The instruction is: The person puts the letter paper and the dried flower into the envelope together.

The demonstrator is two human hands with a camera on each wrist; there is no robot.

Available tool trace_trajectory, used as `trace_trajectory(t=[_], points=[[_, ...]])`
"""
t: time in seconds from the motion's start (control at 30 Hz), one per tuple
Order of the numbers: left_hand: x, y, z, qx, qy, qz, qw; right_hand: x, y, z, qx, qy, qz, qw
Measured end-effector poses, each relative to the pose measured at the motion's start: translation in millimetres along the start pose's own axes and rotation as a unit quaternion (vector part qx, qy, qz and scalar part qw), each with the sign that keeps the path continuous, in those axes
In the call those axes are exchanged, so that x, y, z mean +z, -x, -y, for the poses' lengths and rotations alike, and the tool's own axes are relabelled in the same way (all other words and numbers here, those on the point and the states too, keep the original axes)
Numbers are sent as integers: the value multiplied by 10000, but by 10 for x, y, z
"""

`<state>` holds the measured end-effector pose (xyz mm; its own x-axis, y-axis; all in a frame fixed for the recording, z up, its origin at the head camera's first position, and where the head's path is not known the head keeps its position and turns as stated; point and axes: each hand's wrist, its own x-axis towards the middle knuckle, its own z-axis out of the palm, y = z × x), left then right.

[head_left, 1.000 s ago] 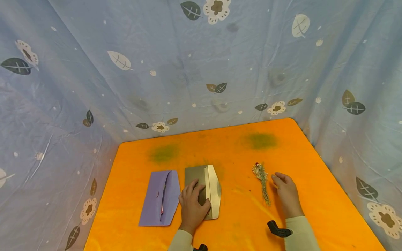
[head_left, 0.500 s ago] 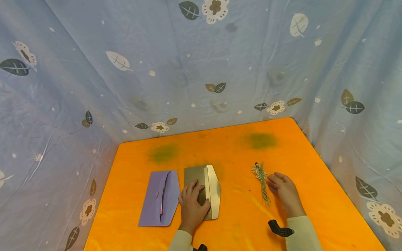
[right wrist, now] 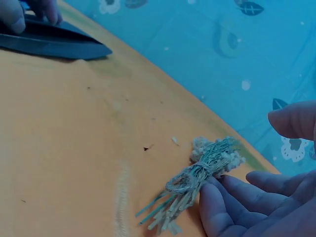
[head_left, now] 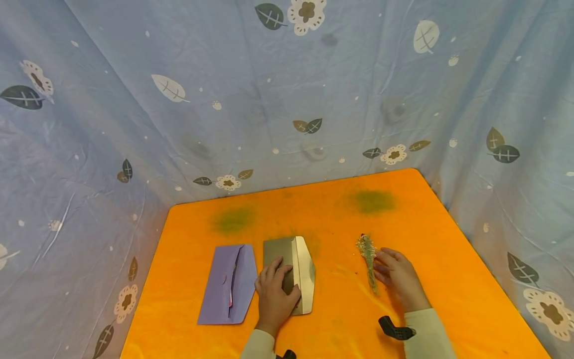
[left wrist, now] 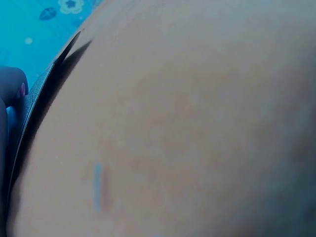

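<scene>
My left hand (head_left: pixel 276 296) rests on a gold-brown envelope (head_left: pixel 279 248) whose pale flap lies unfolded to the right. At the left edge of the left wrist view, its fingers (left wrist: pixel 12 85) sit on the envelope, which looks dark there. Beside it to the left lies a purple envelope (head_left: pixel 216 284), flap unfolded, with something thin and reddish showing in its slot. My right hand (head_left: pixel 400 279) touches a small bunch of dried flowers (head_left: pixel 367 254) from the right. In the right wrist view, twine ties the bunch (right wrist: pixel 197 173); the fingertips meet it while the thumb stands apart.
An orange table cover (head_left: pixel 332 319) with two greenish patches lies under everything. Blue patterned curtains (head_left: pixel 269 89) enclose the back and both sides. Tiny dark crumbs (right wrist: pixel 146 148) lie near the bunch. A black device (head_left: pixel 396 329) is worn at the right wrist.
My right hand has moved left to the dried flowers. The bunch has shifted slightly left and tilted. The left hand and both envelopes stay in place.
</scene>
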<state>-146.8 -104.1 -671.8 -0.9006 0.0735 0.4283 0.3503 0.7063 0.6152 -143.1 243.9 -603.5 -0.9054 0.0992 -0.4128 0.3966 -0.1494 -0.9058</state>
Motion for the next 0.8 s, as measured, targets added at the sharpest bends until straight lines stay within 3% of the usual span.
trace_trajectory(t=[0.23, 0.63, 0.8], points=[[-10, -7, -15, 13, -4, -13, 10000, 75, -8, -18, -208, 385, 124, 9990], [12, 2, 21, 121, -6, -105, 9999, 97, -24, -53, -526, 827, 773, 9922], [17, 0, 32, 80, -6, -50, 10000, 110, -33, -75, -512, 880, 732, 9921]])
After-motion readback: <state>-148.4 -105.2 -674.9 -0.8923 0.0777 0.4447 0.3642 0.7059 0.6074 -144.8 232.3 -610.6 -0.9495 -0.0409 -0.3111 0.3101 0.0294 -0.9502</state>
